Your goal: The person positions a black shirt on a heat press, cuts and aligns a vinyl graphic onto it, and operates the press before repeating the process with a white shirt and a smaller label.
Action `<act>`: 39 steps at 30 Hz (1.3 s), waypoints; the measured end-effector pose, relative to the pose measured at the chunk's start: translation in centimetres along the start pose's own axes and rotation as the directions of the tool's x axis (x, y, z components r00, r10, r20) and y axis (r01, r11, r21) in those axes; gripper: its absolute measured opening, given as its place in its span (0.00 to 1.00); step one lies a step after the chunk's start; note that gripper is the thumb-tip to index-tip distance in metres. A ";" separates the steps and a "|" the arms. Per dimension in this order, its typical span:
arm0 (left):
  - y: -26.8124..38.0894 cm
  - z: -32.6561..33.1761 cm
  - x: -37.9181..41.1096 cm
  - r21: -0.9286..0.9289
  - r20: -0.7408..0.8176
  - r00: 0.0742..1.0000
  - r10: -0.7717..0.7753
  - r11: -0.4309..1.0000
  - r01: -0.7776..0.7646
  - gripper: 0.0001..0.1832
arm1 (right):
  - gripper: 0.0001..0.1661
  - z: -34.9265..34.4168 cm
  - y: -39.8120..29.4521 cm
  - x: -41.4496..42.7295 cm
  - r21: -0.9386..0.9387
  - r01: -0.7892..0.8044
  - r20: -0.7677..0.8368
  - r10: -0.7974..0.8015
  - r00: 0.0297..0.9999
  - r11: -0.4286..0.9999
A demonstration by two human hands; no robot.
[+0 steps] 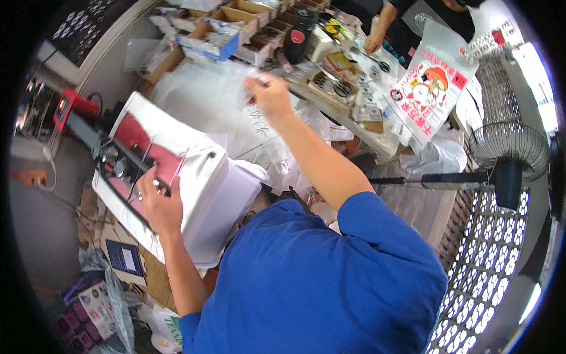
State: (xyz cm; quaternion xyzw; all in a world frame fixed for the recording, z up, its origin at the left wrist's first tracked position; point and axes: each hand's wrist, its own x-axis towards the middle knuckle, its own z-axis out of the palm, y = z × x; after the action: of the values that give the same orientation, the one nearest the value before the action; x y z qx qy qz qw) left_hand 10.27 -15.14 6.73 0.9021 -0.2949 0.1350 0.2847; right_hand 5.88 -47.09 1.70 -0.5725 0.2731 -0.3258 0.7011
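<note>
A white cloth [201,155] with a red panel [170,161] is draped over a pale lilac-white box-shaped body [223,210]. Over the red panel runs a dark metal bar [128,155], with thin rods or cords beside it. My left hand [161,203] is at the bar, fingers bent around small dark and shiny parts; what they grip is unclear. My right hand [269,95] is raised above a translucent plastic sheet or bag [199,97], its fingertips drawn together. Blur hides whether a small pale thing is between them.
A red control box [66,108] sits at the bar's far end. Cardboard bins [241,17], a black bottle [301,37], scissors [342,88] and a printed plastic bag [431,86] lie beyond. A co-worker's hand [375,43] is at the far table. A caged fan [508,150] stands right.
</note>
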 end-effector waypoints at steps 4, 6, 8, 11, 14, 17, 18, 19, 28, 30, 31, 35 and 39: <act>-1.3 1.0 -0.6 0.093 -0.015 0.962 -0.274 0.957 0.274 0.23 | 0.17 -13.5 -0.1 5.8 -0.634 0.090 -0.322 -0.367 0.873 0.768; -0.5 1.0 -0.6 0.173 -0.016 0.948 -0.316 0.933 0.314 0.22 | 0.19 -20.2 0.3 7.4 -0.770 -0.024 -0.415 -0.471 0.779 0.638; 0.0 1.2 0.0 0.161 0.010 0.936 -0.353 0.924 0.347 0.21 | 0.17 -31.6 4.3 10.9 -0.686 -0.227 -0.618 -0.388 0.684 0.692; -0.5 1.3 -0.5 0.171 -0.005 0.933 -0.359 0.919 0.354 0.20 | 0.15 -34.4 4.5 10.1 -0.392 -0.427 -0.790 -0.060 0.611 0.815; -1.2 2.0 0.1 0.106 -0.022 0.953 -0.303 0.947 0.304 0.20 | 0.15 -39.4 7.8 10.8 -0.403 -0.484 -0.795 -0.035 0.606 0.777; -0.4 1.6 0.1 0.117 -0.002 0.938 -0.347 0.931 0.345 0.19 | 0.16 -36.4 8.8 11.3 -0.520 -0.558 -0.740 -0.015 0.672 0.647; -0.4 1.6 0.0 0.100 -0.002 0.936 -0.352 0.931 0.351 0.19 | 0.17 -35.5 8.3 11.3 -0.528 -0.585 -0.753 -0.022 0.657 0.615; -0.6 1.7 -0.2 0.079 -0.007 0.932 -0.363 0.929 0.362 0.20 | 0.18 -34.4 7.8 11.4 -0.538 -0.609 -0.763 -0.030 0.645 0.582; -0.8 1.7 -0.3 0.142 -0.053 0.957 -0.285 0.947 0.290 0.22 | 0.11 -28.1 4.8 6.1 -0.935 -0.287 -0.355 -0.589 0.725 0.211; -1.9 1.8 0.0 0.128 -0.067 0.978 -0.196 0.971 0.203 0.24 | 0.09 -23.5 5.1 4.8 -0.950 0.135 -0.116 -0.717 0.688 0.283; -2.3 1.8 0.0 0.030 -0.085 0.975 -0.204 0.978 0.208 0.24 | 0.10 -18.3 4.2 2.8 -0.909 0.254 -0.019 -0.644 0.765 0.329; -5.1 0.9 -0.4 -0.494 -0.035 0.928 -0.371 0.813 0.307 0.23 | 0.14 3.2 5.1 -8.5 -0.293 0.785 0.582 -0.550 0.599 0.546; -6.1 -1.3 -0.7 -0.764 -0.050 0.873 -0.485 0.581 0.280 0.15 | 0.16 15.0 2.6 -17.9 0.079 0.973 0.749 -0.657 0.085 0.215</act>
State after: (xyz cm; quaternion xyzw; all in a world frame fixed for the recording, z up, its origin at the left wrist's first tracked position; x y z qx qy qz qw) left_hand 13.35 -10.01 4.85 0.7260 -0.0814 0.0534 0.6808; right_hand 6.18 -23.59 2.22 -0.8329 -0.3086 -0.3767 0.2629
